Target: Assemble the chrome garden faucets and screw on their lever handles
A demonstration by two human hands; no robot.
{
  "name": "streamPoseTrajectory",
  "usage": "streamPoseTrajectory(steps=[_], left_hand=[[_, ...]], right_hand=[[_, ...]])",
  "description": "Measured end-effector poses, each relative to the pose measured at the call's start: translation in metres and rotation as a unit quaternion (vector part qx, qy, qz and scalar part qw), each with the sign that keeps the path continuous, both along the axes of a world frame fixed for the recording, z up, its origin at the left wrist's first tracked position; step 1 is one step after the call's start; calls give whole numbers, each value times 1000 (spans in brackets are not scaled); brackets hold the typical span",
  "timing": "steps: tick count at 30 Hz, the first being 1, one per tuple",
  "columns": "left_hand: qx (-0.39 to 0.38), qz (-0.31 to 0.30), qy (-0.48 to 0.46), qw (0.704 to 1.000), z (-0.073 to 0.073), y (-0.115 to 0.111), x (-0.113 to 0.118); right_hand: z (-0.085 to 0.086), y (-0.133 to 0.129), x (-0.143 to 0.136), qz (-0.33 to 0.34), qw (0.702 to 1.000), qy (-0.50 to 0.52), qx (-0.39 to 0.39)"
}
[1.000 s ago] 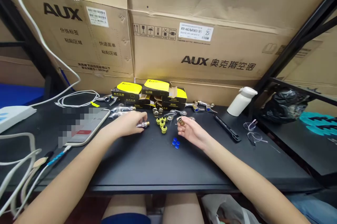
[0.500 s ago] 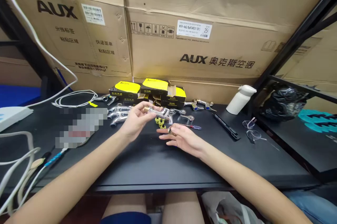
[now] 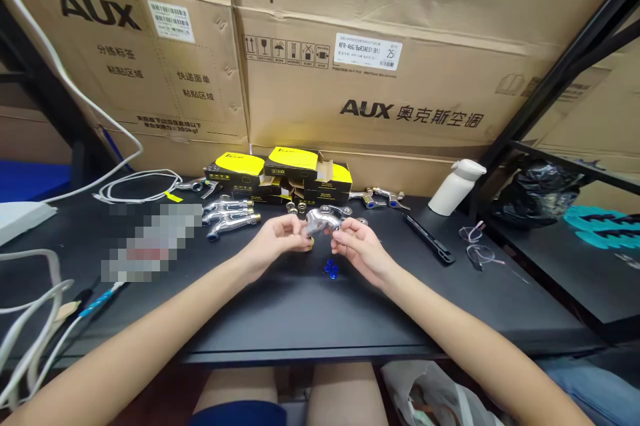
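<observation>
Both hands meet over the middle of the black table (image 3: 280,319). My left hand (image 3: 274,243) grips a chrome faucet body (image 3: 320,219) from the left. My right hand (image 3: 359,247) pinches its right end with fingertips; a small part may be there, hidden by the fingers. Small blue caps (image 3: 331,269) lie on the table just below the hands. Yellow fittings sit behind the hands, mostly hidden. More chrome faucets (image 3: 227,218) lie to the left.
Yellow-and-black boxes (image 3: 280,173) stand at the back against large AUX cartons (image 3: 380,79). A phone (image 3: 150,239) and white cables (image 3: 135,186) lie at left, a white bottle (image 3: 453,186) and black tool (image 3: 429,239) at right. A black shelf frame (image 3: 560,79) rises at right.
My left hand picked a chrome faucet off the table, lifted it, then brought it down to the centre. My right hand moved in and now touches its right end.
</observation>
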State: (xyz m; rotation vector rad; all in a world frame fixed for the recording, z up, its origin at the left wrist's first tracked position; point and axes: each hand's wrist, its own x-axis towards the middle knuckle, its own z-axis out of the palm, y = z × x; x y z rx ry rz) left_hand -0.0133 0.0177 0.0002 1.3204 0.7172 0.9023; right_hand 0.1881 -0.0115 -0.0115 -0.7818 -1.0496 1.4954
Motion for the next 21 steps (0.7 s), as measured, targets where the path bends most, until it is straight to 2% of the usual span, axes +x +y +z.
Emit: streamPoseTrajectory(steps=[3,13,17,21], left_hand=[[33,-34,24,999,1,-5,2],[63,-78,74,992,3,-14,6],[60,-64,79,993,1,-14,7],[51,-54,85,994,0,-13,8]], right_hand=[[-1,2,0,-21,1000,-10,-2],[0,5,1,-61,998,-19,4],[3,5,4,-49,999,-4,0],[2,6,4,-57,997,-41,38]])
